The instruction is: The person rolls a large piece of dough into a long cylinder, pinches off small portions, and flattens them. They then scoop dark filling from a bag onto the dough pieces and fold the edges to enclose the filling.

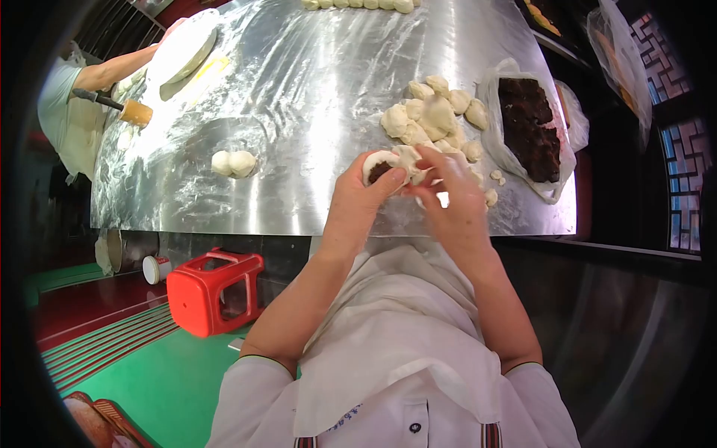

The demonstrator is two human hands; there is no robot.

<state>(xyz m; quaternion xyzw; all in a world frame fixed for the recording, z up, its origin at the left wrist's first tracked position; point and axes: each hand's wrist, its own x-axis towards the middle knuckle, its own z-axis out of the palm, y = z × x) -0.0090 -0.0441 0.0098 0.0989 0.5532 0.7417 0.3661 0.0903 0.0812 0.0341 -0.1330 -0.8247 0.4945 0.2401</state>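
Note:
My left hand (358, 187) cups a round piece of dough (370, 160) with dark filling showing in its middle, the thumb lying across it. At its right side, the fingers of my right hand (454, 200) pinch the pale edge of the dough (407, 158). Just beyond my hands lies a pile of dough pieces (437, 116) on the metal table. To the right of the pile, a plastic bag (489, 89) holds a big block of dark filling (529, 131). Small dough scraps (491, 197) lie near my right hand.
Two joined dough balls (233, 163) sit left on the floury metal table (299, 112). A row of dough pieces (362, 4) is at the far edge. At the left, another person's arm (116, 71) reaches by a white round board (183, 46) and a wooden-handled tool (136, 113). A red stool (198, 299) lies below.

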